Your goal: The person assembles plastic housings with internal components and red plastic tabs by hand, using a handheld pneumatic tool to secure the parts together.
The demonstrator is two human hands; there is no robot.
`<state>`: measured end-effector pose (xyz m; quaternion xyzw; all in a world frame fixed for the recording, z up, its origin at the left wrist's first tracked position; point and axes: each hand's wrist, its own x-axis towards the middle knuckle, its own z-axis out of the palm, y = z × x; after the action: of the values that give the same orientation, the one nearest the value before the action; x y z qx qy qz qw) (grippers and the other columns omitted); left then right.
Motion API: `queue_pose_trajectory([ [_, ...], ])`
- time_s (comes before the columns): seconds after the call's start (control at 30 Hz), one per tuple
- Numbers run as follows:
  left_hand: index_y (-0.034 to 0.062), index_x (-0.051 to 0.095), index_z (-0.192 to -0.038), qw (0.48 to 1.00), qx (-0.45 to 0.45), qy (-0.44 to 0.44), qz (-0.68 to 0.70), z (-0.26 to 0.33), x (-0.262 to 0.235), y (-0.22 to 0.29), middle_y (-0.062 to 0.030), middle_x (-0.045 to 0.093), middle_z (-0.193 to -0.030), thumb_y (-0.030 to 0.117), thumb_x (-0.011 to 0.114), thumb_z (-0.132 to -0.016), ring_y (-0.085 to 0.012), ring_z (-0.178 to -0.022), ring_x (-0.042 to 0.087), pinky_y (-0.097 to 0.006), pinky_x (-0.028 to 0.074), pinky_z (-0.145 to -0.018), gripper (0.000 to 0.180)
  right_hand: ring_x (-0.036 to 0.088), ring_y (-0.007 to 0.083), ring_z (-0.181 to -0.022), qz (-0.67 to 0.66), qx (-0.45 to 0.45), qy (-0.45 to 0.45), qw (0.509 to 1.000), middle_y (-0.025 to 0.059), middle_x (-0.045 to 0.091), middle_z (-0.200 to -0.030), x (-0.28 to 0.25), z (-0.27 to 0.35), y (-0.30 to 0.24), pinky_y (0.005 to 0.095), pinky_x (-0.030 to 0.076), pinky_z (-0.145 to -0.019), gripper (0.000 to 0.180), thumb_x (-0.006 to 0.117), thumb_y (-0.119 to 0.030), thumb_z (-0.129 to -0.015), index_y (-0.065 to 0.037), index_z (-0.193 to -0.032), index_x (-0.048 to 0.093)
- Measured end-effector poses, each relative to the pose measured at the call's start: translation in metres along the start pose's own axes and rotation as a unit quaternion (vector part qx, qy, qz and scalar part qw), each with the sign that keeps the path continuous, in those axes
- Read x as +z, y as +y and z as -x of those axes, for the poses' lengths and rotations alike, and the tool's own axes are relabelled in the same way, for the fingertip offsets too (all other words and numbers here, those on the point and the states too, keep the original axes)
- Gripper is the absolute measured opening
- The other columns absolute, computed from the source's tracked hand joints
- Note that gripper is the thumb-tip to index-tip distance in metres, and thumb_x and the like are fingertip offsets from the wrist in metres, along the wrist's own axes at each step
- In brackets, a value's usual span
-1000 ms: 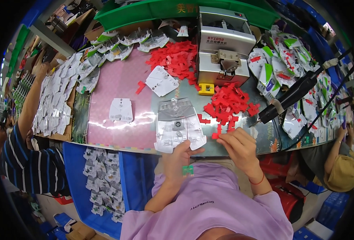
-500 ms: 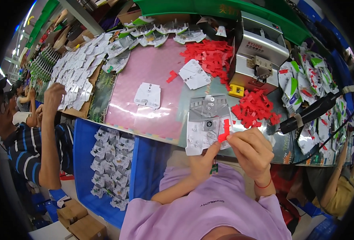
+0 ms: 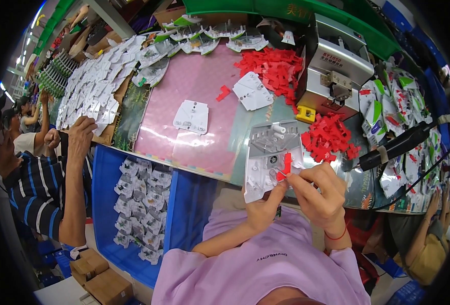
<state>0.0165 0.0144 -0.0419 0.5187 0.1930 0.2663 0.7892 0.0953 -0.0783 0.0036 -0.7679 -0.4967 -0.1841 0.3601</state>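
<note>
Fingers [image 3: 306, 184] on L-shaped red piece [image 3: 287, 163]

- Silver machine [image 3: 339, 71]: a line of red letters and digits [image 3: 333, 59] on its front, a row of dark characters just below.
- Green bin [image 3: 245, 7]: gold characters [image 3: 298, 8] on its side, beside the machine.
- Lilac shirt [image 3: 265, 274]: a short line of dark capital letters [image 3: 271, 257].

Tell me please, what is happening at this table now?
A person in a lilac shirt holds a white-and-grey plastic housing in the left hand. The right hand has its fingertips at the lower end of a red, angular plastic piece over the housing; whether the piece is seated is unclear. Beyond are a loose heap of similar red plastic pieces and a boxy silver metal machine.
</note>
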Motion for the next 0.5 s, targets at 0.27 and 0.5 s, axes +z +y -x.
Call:
queue_pose_trajectory([
  [0.27,-0.0034,0.048,-0.104,0.999,0.037,-0.025,-0.023,0.0019,-0.0035,-0.0064,-0.0058,0.058,-0.088,-0.006,0.055,-0.077,-0.0085,-0.075,0.055,-0.020,0.045,-0.062,0.028,0.050,0.0183,-0.056,0.002,-0.030,-0.001,1.000,0.0058,0.052,-0.069,-0.0004,-0.0035,0.0040,0.0262,0.038,-0.043,0.029,0.062,0.002,-0.049,0.001,-0.077,0.062],
  [0.5,-0.0031,0.019,-0.130,0.999,-0.042,-0.024,0.003,0.0054,-0.0050,-0.0055,-0.0109,0.051,-0.104,-0.010,0.049,-0.077,-0.0115,-0.086,0.053,-0.022,0.045,-0.069,0.062,0.049,0.0168,-0.057,0.032,-0.059,-0.004,0.998,0.0037,0.051,-0.069,0.0040,-0.0021,0.0038,0.0258,0.036,-0.041,0.028,0.059,-0.002,-0.050,0.002,-0.079,0.061],
])
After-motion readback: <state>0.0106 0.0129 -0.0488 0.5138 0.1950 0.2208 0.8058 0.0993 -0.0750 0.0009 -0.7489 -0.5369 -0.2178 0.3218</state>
